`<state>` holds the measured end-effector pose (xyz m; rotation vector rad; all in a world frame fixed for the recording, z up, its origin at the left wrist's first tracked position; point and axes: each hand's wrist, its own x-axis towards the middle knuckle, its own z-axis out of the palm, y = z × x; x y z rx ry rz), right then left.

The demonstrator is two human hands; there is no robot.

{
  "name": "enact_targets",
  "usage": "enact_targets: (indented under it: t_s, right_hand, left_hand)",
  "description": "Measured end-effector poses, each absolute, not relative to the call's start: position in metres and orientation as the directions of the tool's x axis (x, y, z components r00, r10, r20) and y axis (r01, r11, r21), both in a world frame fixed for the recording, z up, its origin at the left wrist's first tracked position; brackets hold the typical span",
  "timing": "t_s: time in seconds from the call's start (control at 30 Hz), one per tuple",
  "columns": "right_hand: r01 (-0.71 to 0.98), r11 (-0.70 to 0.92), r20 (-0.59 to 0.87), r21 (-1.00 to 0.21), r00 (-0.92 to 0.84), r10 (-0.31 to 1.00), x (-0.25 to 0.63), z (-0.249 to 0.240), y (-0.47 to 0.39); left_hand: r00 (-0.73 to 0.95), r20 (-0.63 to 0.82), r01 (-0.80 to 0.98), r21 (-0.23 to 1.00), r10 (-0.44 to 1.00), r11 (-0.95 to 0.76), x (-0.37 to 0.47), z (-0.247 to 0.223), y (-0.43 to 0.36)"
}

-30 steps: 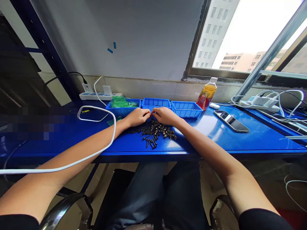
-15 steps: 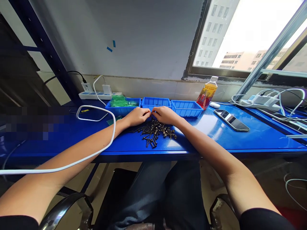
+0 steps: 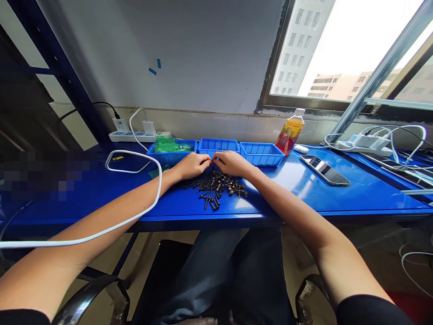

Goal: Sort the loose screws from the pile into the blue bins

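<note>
A pile of dark screws [image 3: 216,188] lies on the blue bench [image 3: 304,194] in front of me. My left hand [image 3: 190,166] and my right hand [image 3: 230,163] rest at the pile's far edge, fingertips pinched together and nearly touching each other over a small dark piece. What exactly sits between the fingers is too small to make out. Just behind the hands stand three blue bins: the left bin [image 3: 172,151] holds green bags, the middle bin [image 3: 218,146] and the right bin [image 3: 262,153] look nearly bare.
A drink bottle [image 3: 290,132] and a phone [image 3: 324,170] lie to the right, with chargers and cables [image 3: 379,140] beyond. A white cable [image 3: 142,210] drapes over my left forearm. A power strip [image 3: 135,134] sits at the back left. A chair is under the bench.
Both hands stay at the pile's far edge with fingertips together; only the view has shifted slightly.
</note>
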<state>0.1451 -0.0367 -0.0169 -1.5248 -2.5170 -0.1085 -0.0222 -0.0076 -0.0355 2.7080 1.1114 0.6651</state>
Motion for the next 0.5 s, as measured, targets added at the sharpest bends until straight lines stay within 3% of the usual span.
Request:
enact_targets:
  t_s: [0.5]
  right_hand:
    - [0.878,0.477,0.217,-0.038,-0.458,0.862,0.1472,-0.0172,-0.0360]
  left_hand:
    - [0.631,0.343,0.625,0.308,0.696,-0.718,-0.0227,-0.0352,-0.0080]
